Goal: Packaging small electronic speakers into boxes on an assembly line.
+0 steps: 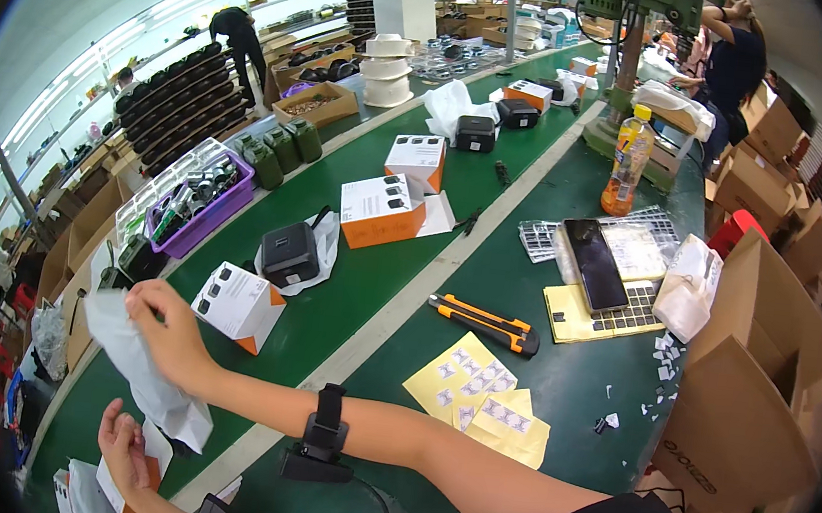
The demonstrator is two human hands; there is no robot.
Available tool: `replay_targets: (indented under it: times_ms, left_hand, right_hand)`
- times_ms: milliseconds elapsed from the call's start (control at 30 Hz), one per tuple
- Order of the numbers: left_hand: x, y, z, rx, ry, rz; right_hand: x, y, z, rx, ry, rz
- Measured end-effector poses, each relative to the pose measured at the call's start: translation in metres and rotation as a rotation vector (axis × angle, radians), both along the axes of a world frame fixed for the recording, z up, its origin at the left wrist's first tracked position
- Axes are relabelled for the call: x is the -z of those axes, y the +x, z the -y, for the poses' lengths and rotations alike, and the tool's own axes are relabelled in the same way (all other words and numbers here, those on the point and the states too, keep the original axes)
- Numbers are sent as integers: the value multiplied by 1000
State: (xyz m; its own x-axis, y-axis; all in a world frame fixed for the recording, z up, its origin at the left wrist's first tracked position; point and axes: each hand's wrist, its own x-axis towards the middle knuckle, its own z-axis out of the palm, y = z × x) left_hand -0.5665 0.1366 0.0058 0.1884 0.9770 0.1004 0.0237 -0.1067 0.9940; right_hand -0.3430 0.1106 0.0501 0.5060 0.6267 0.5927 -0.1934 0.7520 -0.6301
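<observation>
My right hand (168, 331) pinches the top of a white plastic bag (134, 368) and holds it up over the left part of the green conveyor belt. Below it, my left hand (125, 452) has its fingers loosely curled and apart, with nothing visible in them. Next to that hand is a white and orange box (151, 445), partly covered by the hand and the bag. A dark item, too hidden to name, shows under the bag's lower edge. Just beyond my right hand lies another white and orange box (237, 306). Farther up the belt sits a black device (291, 252) on white wrapping.
An orange and black box cutter (484, 323), yellow label sheets (464, 374), a phone (595, 266) and a drink bottle (630, 159) lie or stand on the right bench. A purple basket (203, 210) borders the belt's left. Open cardboard cartons (748, 382) stand at right. Other people work farther off.
</observation>
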Motion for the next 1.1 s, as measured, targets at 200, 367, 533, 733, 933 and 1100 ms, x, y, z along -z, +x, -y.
replay_targets:
  times_ms: [200,367,533,733,933,1100]
  left_hand:
    - [-9,30,26,131,-112,174]
    - [3,28,16,116,-50,194]
    - [-9,46,29,19,17,423]
    - [-28,46,32,-103,60,151]
    - [-11,-5,16,-378,102,144]
    - [-20,21,26,-159,-185,-282]
  right_hand:
    - [-10,10,-2,-94,-18,-275]
    - [-17,9,5,-187,43,-371]
    - [-20,10,9,-314,-27,-537]
    - [-29,20,23,-174,-12,-384]
    - [-55,87,31,355,301,77]
    - [-63,104,45,198,212,-57]
